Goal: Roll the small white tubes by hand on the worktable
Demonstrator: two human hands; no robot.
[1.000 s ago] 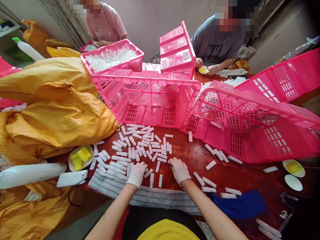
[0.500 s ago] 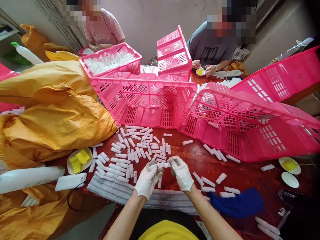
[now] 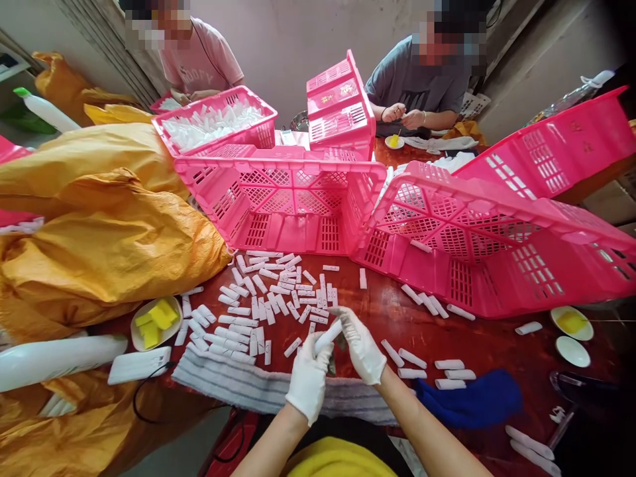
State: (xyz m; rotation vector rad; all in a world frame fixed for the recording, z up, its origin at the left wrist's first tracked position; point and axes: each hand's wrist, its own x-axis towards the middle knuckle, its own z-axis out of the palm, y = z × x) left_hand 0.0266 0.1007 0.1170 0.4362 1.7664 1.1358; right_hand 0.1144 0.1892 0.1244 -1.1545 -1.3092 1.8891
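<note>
In the head view my left hand (image 3: 309,381), in a white glove, is closed around a plain white tube (image 3: 328,336), which tilts up to the right. My right hand (image 3: 362,348), gloved too, has its curled fingers at the tube's upper end. A small dark patch shows under the right fingers; I cannot make out what it is. Beyond and left of my hands lie many short white tubes (image 3: 258,308), some with dark marks. Under my wrists a grey striped towel (image 3: 248,377) runs along the table's front edge.
Pink crates (image 3: 298,232) lie on their sides across the table. Orange sacks (image 3: 109,232) bulge at left, near a dish of yellow sponges (image 3: 156,322). A blue cloth (image 3: 472,401), loose tubes and small dishes (image 3: 571,351) are at right. Two people sit opposite.
Both hands have turned the tube from nearly level to a steep tilt. One loose tube near the crates now points another way. The grey-sleeved person's hands have left the small dish.
</note>
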